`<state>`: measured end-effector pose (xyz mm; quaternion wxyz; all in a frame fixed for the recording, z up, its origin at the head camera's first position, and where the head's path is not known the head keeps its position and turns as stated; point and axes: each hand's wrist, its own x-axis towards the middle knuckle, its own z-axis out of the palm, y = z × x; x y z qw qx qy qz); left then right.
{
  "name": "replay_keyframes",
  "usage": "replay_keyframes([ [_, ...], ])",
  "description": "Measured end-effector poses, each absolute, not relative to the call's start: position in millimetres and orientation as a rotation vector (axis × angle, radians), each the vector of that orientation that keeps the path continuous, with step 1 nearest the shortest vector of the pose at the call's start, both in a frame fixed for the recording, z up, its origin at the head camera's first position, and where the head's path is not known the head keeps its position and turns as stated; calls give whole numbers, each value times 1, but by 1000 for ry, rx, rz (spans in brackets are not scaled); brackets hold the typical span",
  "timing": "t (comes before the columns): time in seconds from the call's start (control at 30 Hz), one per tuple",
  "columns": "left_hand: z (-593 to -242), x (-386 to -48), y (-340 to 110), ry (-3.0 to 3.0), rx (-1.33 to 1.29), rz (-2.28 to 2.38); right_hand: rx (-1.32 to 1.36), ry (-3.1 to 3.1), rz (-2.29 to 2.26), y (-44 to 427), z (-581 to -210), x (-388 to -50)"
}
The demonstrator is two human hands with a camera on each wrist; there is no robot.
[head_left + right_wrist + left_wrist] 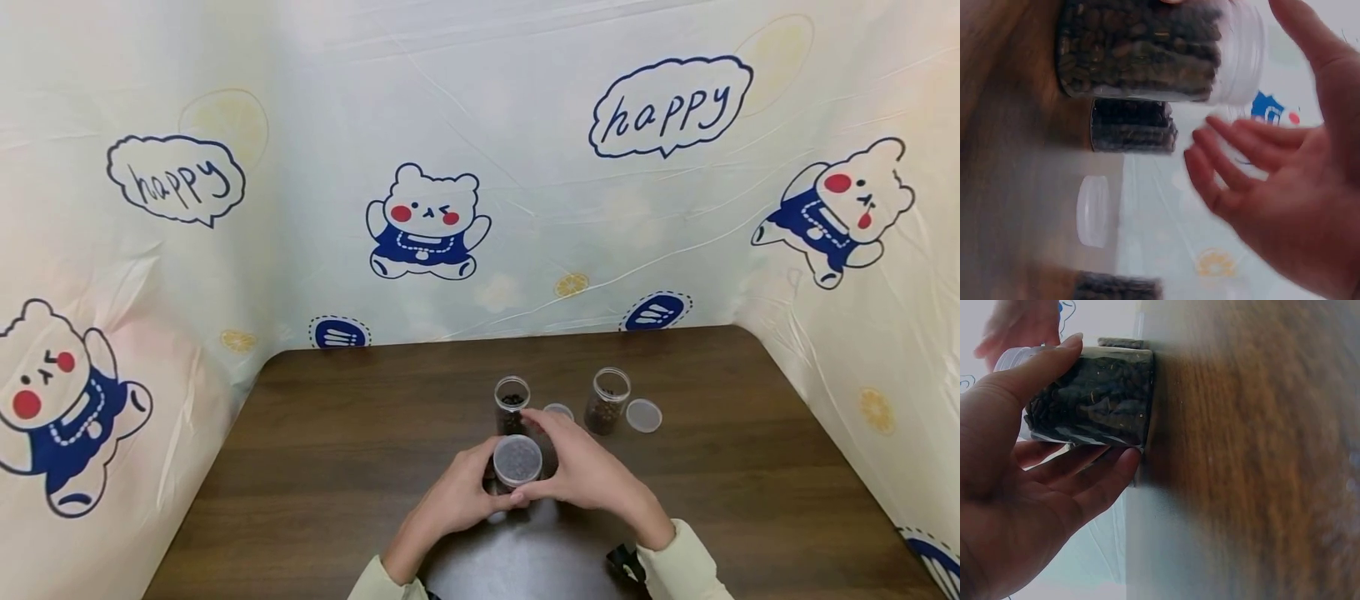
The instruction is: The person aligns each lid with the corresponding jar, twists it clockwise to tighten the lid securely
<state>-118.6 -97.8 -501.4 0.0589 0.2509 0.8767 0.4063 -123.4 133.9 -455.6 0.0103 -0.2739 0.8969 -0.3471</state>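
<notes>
A clear jar (1094,394) of dark beans or seeds stands on the table with a translucent lid (517,460) on top. My left hand (461,492) grips this jar, its thumb on one side and fingers around the other in the left wrist view. Beside the lid is my right hand (588,467); in the right wrist view its fingers (1235,140) are loosely bent and apart from the jar. An uncovered jar (512,417) of dark pieces stands just behind. To its right, partly hidden by my right hand, lies a loose lid (558,410).
A second uncovered jar (604,408) stands farther right with another loose lid (643,415) beside it. All of it is on a dark brown wooden table (360,417). A printed cloth (525,208) hangs along the back and both sides.
</notes>
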Motion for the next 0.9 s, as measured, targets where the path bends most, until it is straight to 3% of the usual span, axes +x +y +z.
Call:
replay_keyframes([
  [0.23,-501,-118,-98,2609,751,1268,-1042,2634,-1225,143,-458,-129],
  [0.67,-503,-117,-98,2610,733,1266,-881,2813,-1239,126,-469,-123],
  [0.9,-502,-118,-99,2646,763,1240,-1001,2735,-1191,134,-462,-125],
])
